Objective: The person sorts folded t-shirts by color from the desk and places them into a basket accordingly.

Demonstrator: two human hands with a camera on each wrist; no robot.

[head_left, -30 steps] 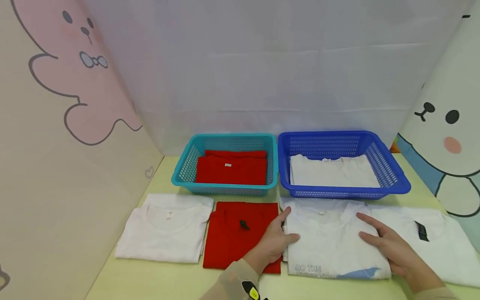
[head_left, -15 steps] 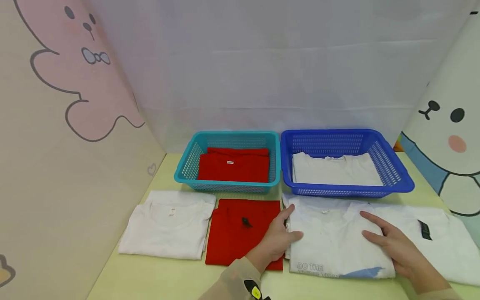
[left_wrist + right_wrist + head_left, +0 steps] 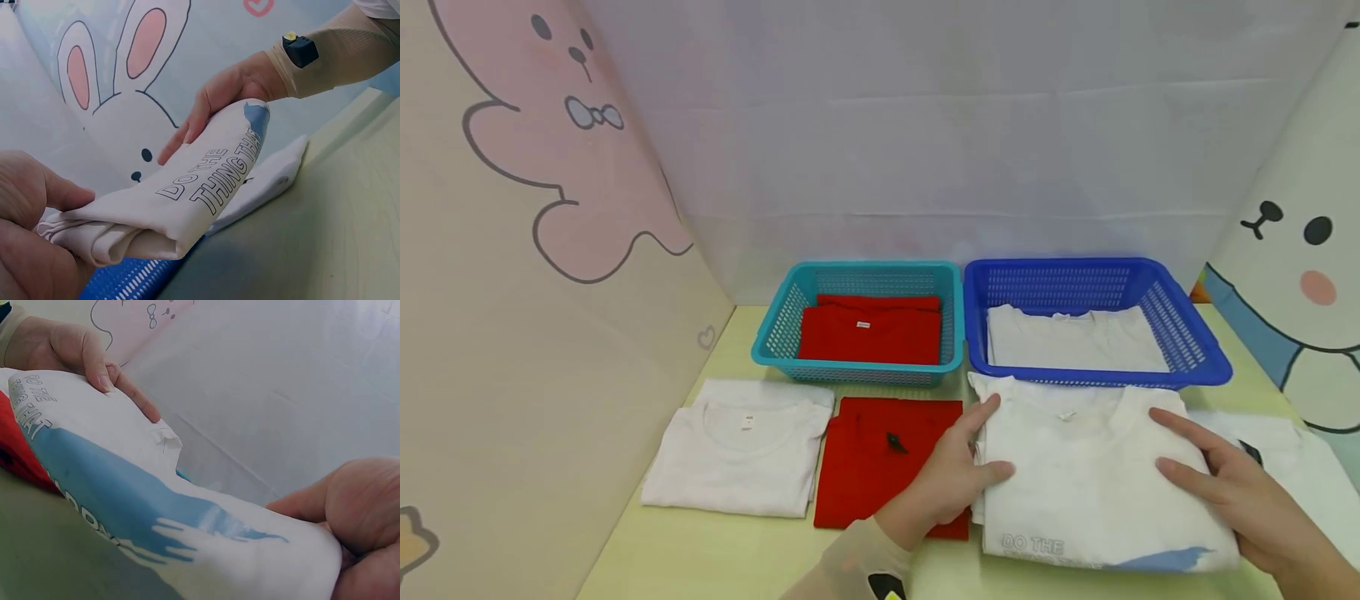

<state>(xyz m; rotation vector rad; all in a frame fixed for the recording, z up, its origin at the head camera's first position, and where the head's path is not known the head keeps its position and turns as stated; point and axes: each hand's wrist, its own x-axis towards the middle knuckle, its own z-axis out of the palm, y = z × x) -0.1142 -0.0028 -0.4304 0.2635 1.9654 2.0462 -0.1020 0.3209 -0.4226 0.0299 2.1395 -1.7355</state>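
A folded white T-shirt (image 3: pixel 1090 467) with outlined lettering and a blue patch is held off the table between both hands. My left hand (image 3: pixel 951 471) grips its left side, thumb on top and other fingers beneath; the left wrist view shows the folded layers of the T-shirt (image 3: pixel 181 187) pinched there. Its right side is gripped by my right hand (image 3: pixel 1240 483), thumb and a finger on the upper face. In the right wrist view the blue patch of the T-shirt (image 3: pixel 125 481) faces the camera. Just behind it stands a blue basket (image 3: pixel 1097 379) with folded white clothing (image 3: pixel 1075 340) inside.
Left of the blue basket is a teal basket (image 3: pixel 850 368) holding folded red clothing (image 3: pixel 872 337). On the table (image 3: pixel 700 554) lie a folded white shirt (image 3: pixel 737 467), a folded red shirt (image 3: pixel 880 475) and, at far right, another white one (image 3: pixel 1307 467). Walls enclose the back and sides.
Both hands have lifted the white T-shirt from the table, and it now looks larger and closer. The right hand has moved to the right, partly covering the far-right shirt.
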